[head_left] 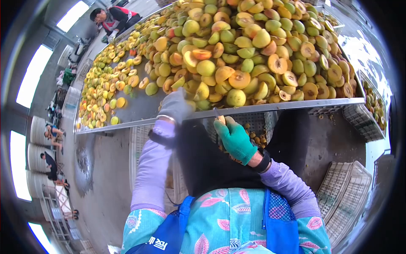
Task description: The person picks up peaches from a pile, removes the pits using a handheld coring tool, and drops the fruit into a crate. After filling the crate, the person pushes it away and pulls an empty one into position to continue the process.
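My right hand (236,142), in a green glove, is closed around the pale handle of a small knife (221,119), its thin blade pointing up by the table's front rim. My left hand (174,105), in a grey glove, is smeared by motion at the same rim, left of the knife. Whether it holds anything is hidden by the blur. Beyond both hands, a large heap of yellow-green stone fruit (239,79), many cut in half with brown pit hollows showing, covers much of the metal table (141,99).
A crate (268,122) with small brown pieces sits below the rim between my knees. Stacked plastic crates (344,186) stand at the right, and a fruit-filled crate (372,106) beyond. Another person (114,19) leans at the table's far left; more people (50,163) sit farther left.
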